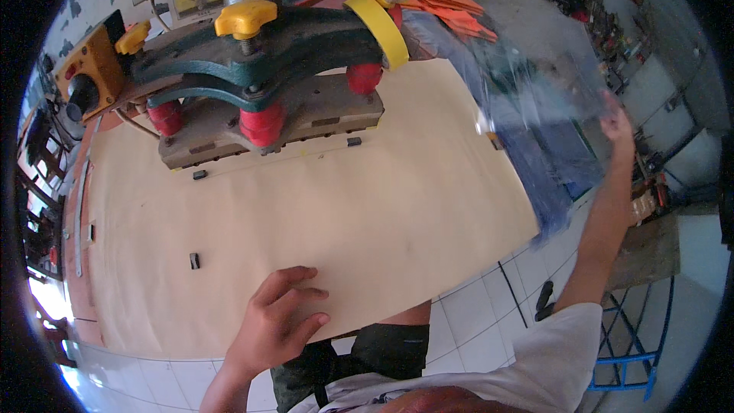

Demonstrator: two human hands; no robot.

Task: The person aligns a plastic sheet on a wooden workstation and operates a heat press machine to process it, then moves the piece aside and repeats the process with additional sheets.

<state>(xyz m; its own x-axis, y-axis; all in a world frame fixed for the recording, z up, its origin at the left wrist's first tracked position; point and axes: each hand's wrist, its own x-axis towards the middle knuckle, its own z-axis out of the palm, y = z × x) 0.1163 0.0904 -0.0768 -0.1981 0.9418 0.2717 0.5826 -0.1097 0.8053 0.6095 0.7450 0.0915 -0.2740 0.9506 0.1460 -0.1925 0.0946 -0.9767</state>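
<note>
My left hand hovers over or rests on the near edge of a large beige sheet covering the table; its fingers are apart and hold nothing. Out at the far right, my right hand grips the edge of a clear plastic sheet, which is smeared by motion. Bluish plastic sheets lie beneath it beside the table. Small dark blocks, such as one near the left and another below the press, sit on the beige sheet.
A dark green press head with red cushions and a yellow knob stands over the table's far side. A yellow tape roll hangs on it. Orange sheets lie behind. A blue metal frame stands at right.
</note>
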